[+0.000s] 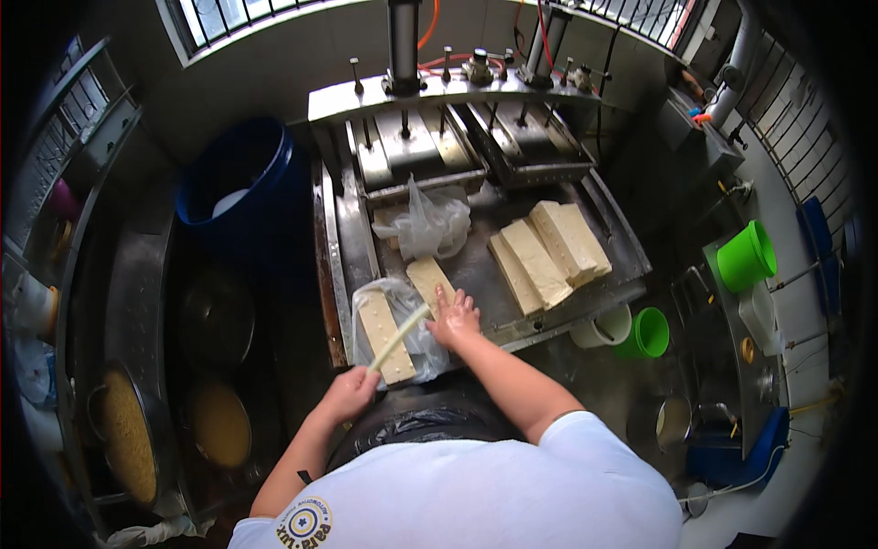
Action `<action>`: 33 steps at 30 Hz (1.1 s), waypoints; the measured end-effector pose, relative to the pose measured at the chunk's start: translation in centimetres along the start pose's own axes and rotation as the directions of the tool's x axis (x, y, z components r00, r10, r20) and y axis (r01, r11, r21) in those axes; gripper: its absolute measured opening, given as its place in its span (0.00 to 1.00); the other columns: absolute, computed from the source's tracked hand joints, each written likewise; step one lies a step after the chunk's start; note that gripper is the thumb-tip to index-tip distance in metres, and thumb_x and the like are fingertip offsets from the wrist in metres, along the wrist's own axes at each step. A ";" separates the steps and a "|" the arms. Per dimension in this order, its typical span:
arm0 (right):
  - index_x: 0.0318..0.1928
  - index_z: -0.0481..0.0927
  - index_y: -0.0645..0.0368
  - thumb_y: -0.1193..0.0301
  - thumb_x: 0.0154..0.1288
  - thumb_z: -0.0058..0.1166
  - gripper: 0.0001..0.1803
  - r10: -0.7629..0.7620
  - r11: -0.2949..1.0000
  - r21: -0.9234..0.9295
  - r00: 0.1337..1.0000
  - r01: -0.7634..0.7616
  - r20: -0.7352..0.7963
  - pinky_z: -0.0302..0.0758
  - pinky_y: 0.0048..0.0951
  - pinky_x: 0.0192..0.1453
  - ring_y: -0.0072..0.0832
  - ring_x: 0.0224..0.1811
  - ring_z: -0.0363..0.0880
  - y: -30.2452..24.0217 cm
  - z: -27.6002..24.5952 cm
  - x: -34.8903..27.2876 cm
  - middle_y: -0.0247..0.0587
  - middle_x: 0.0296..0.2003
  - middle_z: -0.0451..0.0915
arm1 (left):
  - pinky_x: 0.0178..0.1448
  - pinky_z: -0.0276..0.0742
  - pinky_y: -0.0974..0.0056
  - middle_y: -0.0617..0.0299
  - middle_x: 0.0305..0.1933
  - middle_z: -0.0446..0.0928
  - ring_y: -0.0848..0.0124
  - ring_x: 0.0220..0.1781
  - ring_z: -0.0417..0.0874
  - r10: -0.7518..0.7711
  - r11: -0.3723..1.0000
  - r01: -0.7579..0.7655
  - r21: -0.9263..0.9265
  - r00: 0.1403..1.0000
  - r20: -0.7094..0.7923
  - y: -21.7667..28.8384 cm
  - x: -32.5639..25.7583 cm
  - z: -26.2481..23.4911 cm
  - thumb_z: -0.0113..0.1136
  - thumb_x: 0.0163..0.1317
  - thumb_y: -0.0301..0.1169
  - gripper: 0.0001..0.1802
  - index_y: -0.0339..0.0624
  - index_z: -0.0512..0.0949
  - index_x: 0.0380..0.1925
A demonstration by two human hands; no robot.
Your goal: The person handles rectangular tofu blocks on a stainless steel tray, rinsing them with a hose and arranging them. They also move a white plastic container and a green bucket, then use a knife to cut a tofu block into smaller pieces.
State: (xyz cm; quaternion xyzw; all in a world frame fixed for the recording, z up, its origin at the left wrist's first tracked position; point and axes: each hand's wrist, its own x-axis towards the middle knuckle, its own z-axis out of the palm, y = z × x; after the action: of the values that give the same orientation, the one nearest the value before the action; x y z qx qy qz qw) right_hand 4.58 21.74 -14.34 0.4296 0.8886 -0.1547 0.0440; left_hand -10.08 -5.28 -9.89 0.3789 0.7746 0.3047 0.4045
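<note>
Steel tray (361,238): left hand (350,393) grips stick (399,337), right hand (455,317) (fingers spread) presses slab (430,277).

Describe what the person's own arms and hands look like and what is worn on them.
Both forearms are bare, with no gloves on the left hand or right hand. The short white fabric sleeve of a T-shirt ends above the right elbow. A thin dark band crosses the left arm near the elbow. No rings or watch can be made out.
</note>
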 end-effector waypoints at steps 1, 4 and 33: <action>0.83 0.59 0.46 0.50 0.65 0.64 0.49 0.019 1.000 0.000 0.999 -0.019 0.036 0.70 0.52 0.72 0.60 0.71 0.66 -0.3 0.1 0.7 0.62 0.69 0.68 | 0.46 0.81 0.56 0.51 0.34 0.84 0.67 0.38 0.84 -0.001 0.998 -0.003 0.063 0.998 0.061 0.0 0.0 0.2 0.57 0.77 0.47 0.21 0.37 0.83 0.41; 0.83 0.58 0.46 0.55 0.66 0.65 0.48 0.018 0.990 0.135 0.997 -0.029 0.079 0.70 0.48 0.73 0.52 0.71 0.68 -0.1 -0.1 1.3 0.56 0.70 0.68 | 0.48 0.80 0.59 0.57 0.38 0.85 0.70 0.41 0.83 -0.005 1.000 0.011 -0.016 0.948 0.317 -0.3 -0.6 -0.5 0.59 0.75 0.51 0.24 0.39 0.84 0.45; 0.80 0.64 0.48 0.49 0.69 0.64 0.44 -0.436 0.893 0.193 0.887 0.406 0.152 0.73 0.55 0.74 0.63 0.74 0.68 -5.1 -0.2 -4.9 0.67 0.78 0.57 | 0.35 0.72 0.63 0.67 0.26 0.73 0.75 0.28 0.72 -0.073 0.971 0.050 -0.233 0.993 -0.094 -1.8 -2.8 -3.3 0.57 0.80 0.47 0.21 0.40 0.75 0.34</action>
State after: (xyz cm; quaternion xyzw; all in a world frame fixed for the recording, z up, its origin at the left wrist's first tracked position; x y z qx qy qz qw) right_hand 3.72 15.15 -11.94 0.2112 0.9374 -0.2702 0.0606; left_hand -12.43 -9.15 -8.60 0.2892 0.7650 0.3986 0.4150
